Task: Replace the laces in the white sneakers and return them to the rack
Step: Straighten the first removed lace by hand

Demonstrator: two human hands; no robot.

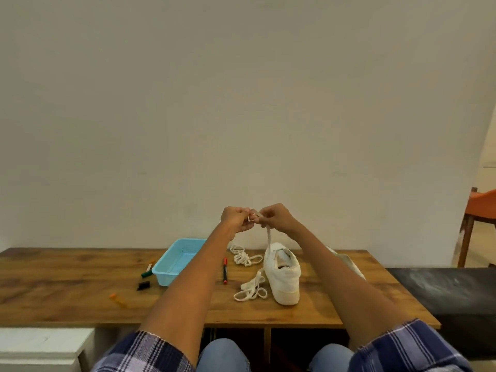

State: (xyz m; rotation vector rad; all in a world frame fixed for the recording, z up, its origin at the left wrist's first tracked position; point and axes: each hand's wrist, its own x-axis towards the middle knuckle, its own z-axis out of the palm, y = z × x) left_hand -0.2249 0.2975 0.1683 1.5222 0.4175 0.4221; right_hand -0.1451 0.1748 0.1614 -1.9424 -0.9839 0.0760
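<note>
A white sneaker (283, 275) stands on the wooden table (80, 299), heel toward me. A white lace (268, 238) rises from its tongue area up to my hands. My left hand (234, 220) and my right hand (275, 217) are raised together above the shoe, both pinching the lace end between fingertips. Part of the same lace lies looped on the table (251, 289) beside the sneaker. Another loose white lace (244, 256) lies behind it. A second white sneaker (349, 261) shows partly behind my right forearm.
A light blue plastic tray (175, 264) sits left of my left arm. A red marker (225, 270), a green marker (147, 271), a black cap (143, 285) and an orange piece (116, 299) lie on the table. An orange chair (476, 218) stands at far right; a white stool (40, 345) at lower left.
</note>
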